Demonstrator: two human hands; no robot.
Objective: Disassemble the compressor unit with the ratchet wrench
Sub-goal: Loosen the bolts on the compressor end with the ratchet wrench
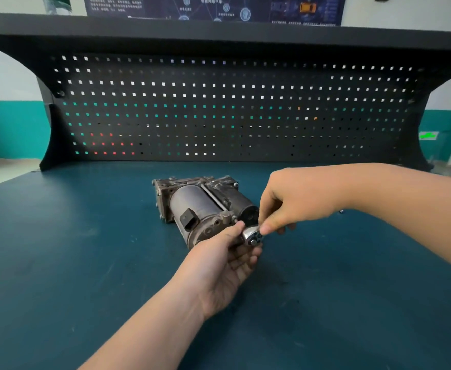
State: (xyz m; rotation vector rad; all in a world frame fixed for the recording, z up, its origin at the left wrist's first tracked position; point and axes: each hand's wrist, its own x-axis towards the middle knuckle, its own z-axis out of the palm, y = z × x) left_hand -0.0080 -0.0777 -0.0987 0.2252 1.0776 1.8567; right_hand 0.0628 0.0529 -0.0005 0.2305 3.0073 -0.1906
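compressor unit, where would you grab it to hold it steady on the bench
Probably the smooth motor cylinder of the compressor unit, taken from above with the palm over it. It lies on its side and its top is bare and rounded, so fingers can wrap it. The near end is taken up: the left hand and right hand hold the ratchet head there.

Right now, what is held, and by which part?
The ratchet wrench: the left hand grips below its chrome head, and the right hand pinches the head's edge.
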